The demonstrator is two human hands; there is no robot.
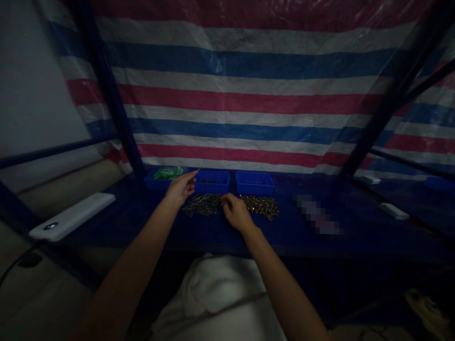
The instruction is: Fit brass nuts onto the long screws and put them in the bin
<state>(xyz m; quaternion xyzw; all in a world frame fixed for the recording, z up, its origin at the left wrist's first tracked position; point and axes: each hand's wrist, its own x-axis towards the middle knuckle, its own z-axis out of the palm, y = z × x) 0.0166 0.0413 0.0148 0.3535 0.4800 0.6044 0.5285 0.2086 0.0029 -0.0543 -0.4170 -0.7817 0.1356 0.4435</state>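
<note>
Pinched between the thumb and fingers of my left hand (181,188) is a thin metal screw (199,168), its tip pointing up and away over the blue bins. A pile of long screws (203,204) lies on the table just right of that hand. My right hand (236,211) rests low between this pile and a heap of small brass-coloured metal pieces (263,205). Its thumb and fingertips are curled together at the right edge of the screws. Whatever they hold is too small and dark to make out.
Along the back stand a blue bin (156,185) with green packets, a middle blue bin (219,187) with a few dark pieces, and a right blue bin (255,183). A white device (74,217) lies left on the blue table (210,239). Blue posts (114,97) flank a striped sheet.
</note>
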